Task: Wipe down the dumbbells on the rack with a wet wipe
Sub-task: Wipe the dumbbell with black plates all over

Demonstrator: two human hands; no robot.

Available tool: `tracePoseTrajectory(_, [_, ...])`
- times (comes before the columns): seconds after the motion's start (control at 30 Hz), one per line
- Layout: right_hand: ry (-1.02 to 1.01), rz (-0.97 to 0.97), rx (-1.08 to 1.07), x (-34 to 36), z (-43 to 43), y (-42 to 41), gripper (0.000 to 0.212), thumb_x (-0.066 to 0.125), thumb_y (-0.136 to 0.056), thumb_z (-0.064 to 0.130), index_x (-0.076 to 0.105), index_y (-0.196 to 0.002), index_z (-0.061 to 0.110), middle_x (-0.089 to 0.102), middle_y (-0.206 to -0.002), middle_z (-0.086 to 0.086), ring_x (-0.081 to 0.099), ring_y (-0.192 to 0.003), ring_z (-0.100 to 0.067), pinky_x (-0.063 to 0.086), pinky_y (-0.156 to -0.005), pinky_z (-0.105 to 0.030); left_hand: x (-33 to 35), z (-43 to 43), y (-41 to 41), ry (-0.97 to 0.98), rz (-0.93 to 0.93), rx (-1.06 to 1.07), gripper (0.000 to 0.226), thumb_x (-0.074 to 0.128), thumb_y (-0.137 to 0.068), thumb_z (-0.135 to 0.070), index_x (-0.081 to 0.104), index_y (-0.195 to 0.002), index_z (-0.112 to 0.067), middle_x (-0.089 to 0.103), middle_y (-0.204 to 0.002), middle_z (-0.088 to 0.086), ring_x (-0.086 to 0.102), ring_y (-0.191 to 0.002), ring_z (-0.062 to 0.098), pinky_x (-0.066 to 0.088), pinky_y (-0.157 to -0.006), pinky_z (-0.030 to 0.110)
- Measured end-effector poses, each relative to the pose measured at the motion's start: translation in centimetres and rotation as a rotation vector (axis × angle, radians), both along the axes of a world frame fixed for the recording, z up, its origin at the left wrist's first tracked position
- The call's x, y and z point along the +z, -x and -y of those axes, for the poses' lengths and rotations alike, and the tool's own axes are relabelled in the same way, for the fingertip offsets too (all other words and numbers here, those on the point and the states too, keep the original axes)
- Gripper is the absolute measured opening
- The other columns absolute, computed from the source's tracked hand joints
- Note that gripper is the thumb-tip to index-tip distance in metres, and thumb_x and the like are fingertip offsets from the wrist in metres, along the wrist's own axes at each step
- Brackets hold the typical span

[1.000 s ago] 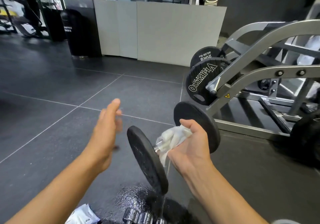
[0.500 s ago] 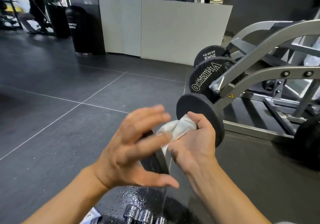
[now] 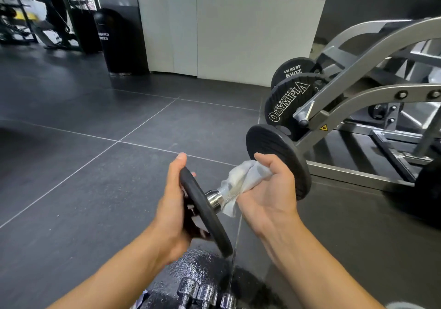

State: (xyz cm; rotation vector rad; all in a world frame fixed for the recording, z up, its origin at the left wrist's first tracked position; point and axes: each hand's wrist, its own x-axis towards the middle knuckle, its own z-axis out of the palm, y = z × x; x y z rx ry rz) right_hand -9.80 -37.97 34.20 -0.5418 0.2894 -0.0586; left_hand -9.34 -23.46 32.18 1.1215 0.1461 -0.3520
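Note:
A black dumbbell (image 3: 202,203) with two round plates and a chrome handle is held up in front of me, tilted. My left hand (image 3: 173,203) grips the near plate from its outer face, fingers over the rim. My right hand (image 3: 267,194) is wrapped around the handle with a white wet wipe (image 3: 238,182) bunched between palm and bar. The far plate (image 3: 281,160) sticks out behind my right hand. Most of the handle is hidden by the wipe.
More dumbbells (image 3: 205,289) with chrome handles lie below my arms at the bottom edge. A grey weight machine (image 3: 358,108) loaded with black plates (image 3: 288,103) stands close on the right. A white partition (image 3: 229,38) and a black bin (image 3: 117,41) stand farther back. A person exercises at far left.
My left hand came in from the left, passed over the dumbbell and now grips its near plate. The right hand stayed on the handle with the wipe.

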Motion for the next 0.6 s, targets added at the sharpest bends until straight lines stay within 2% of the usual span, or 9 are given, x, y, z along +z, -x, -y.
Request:
tracePoseTrajectory(0.1, [-0.069, 0.054, 0.076, 0.1, 0.4, -0.2, 0.029, 0.068, -0.075, 0.025, 0.051, -0.094, 0.011, 0.052, -0.088, -0.012, 0.059, -0.081, -0.033, 0.044, -0.091, -0.044, -0.9, -0.3, -0.2, -0.502, 1.05, 0.09, 0.076, 0.08, -0.065, -0.072, 0.055, -0.128, -0.037, 0.058, -0.125, -0.002, 0.063, -0.113, 0.026, 0.048, -0.101, 0.044])
tracePoseTrajectory(0.17, [-0.124, 0.076, 0.162, 0.5, 0.6, 0.0, 0.054, 0.068, -0.073, 0.03, 0.05, -0.12, 0.009, 0.054, -0.108, -0.018, 0.061, -0.097, -0.037, 0.043, -0.102, -0.045, -0.6, -1.1, -1.3, -0.818, 1.779, 0.05, 0.076, 0.079, -0.075, -0.068, 0.056, -0.131, -0.022, 0.052, -0.141, 0.012, 0.053, -0.137, 0.039, 0.034, -0.115, 0.065])
tracePoseTrajectory(0.2, [-0.153, 0.074, 0.19, 0.6, 0.6, 0.1, 0.06, 0.065, -0.076, 0.032, 0.051, -0.128, 0.006, 0.059, -0.108, -0.021, 0.065, -0.094, -0.037, 0.047, -0.098, -0.044, 0.1, -1.1, -1.6, -0.832, 1.929, 0.039, 0.068, 0.072, -0.085, -0.065, 0.056, -0.131, -0.017, 0.051, -0.145, 0.015, 0.049, -0.142, 0.039, 0.03, -0.114, 0.072])
tracePoseTrajectory(0.23, [-0.171, 0.079, 0.21, 0.7, 0.6, 0.3, 0.062, 0.062, -0.079, 0.035, 0.052, -0.131, 0.002, 0.063, -0.105, -0.023, 0.068, -0.088, -0.038, 0.051, -0.092, -0.044, 0.8, -1.1, -1.9, -0.784, 1.903, 0.047, 0.06, 0.064, -0.093, -0.06, 0.055, -0.132, -0.015, 0.049, -0.149, 0.016, 0.046, -0.146, 0.038, 0.029, -0.115, 0.073])
tracePoseTrajectory(0.3, [-0.151, 0.073, 0.226, 0.7, 0.7, 0.5, 0.054, 0.06, -0.084, 0.039, 0.059, -0.118, -0.002, 0.066, -0.094, -0.022, 0.069, -0.077, -0.037, 0.057, -0.078, -0.041, 1.9, -1.1, -2.3, -0.672, 1.519, 0.144, 0.051, 0.054, -0.097, -0.057, 0.052, -0.135, -0.023, 0.05, -0.152, 0.008, 0.043, -0.149, 0.028, 0.032, -0.121, 0.056])
tracePoseTrajectory(0.37, [-0.125, 0.029, 0.212, 0.6, 0.7, 0.6, 0.042, 0.058, -0.087, 0.042, 0.06, -0.094, 0.0, 0.063, -0.078, -0.018, 0.065, -0.067, -0.033, 0.054, -0.071, -0.036, 2.2, -1.7, -2.5, -0.667, 0.883, 0.165, 0.063, 0.048, -0.085, -0.083, 0.055, -0.13, -0.04, 0.056, -0.142, -0.009, 0.049, -0.14, 0.014, 0.041, -0.114, 0.049])
tracePoseTrajectory(0.47, [-0.116, 0.01, 0.185, 0.1, 0.6, 0.6, 0.039, 0.064, -0.085, 0.04, 0.055, -0.1, 0.005, 0.06, -0.084, -0.018, 0.065, -0.076, -0.035, 0.052, -0.084, -0.043, 2.2, -1.9, -2.8, -0.308, -0.016, -0.193, 0.105, 0.042, -0.061, -0.106, 0.068, -0.126, -0.028, 0.069, -0.131, 0.014, 0.062, -0.124, 0.035, 0.05, -0.093, 0.069])
tracePoseTrajectory(0.53, [-0.096, 0.02, 0.192, -0.2, 0.4, 0.5, 0.05, 0.07, -0.08, 0.037, 0.053, -0.115, 0.005, 0.059, -0.098, -0.021, 0.063, -0.095, -0.04, 0.047, -0.102, -0.052, 2.5, -1.3, -2.5, -0.178, -0.157, -0.271, 0.105, 0.048, -0.061, -0.103, 0.076, -0.118, -0.019, 0.071, -0.122, 0.022, 0.064, -0.115, 0.041, 0.046, -0.087, 0.082])
tracePoseTrajectory(0.6, [-0.118, 0.02, 0.173, -0.2, 0.3, 0.4, 0.046, 0.068, -0.082, 0.033, 0.052, -0.116, 0.006, 0.06, -0.096, -0.021, 0.063, -0.097, -0.042, 0.047, -0.103, -0.056, 2.8, -0.5, -1.9, -0.167, -0.188, -0.221, 0.092, 0.055, -0.061, -0.099, 0.08, -0.105, -0.022, 0.073, -0.111, 0.02, 0.064, -0.108, 0.041, 0.043, -0.082, 0.086])
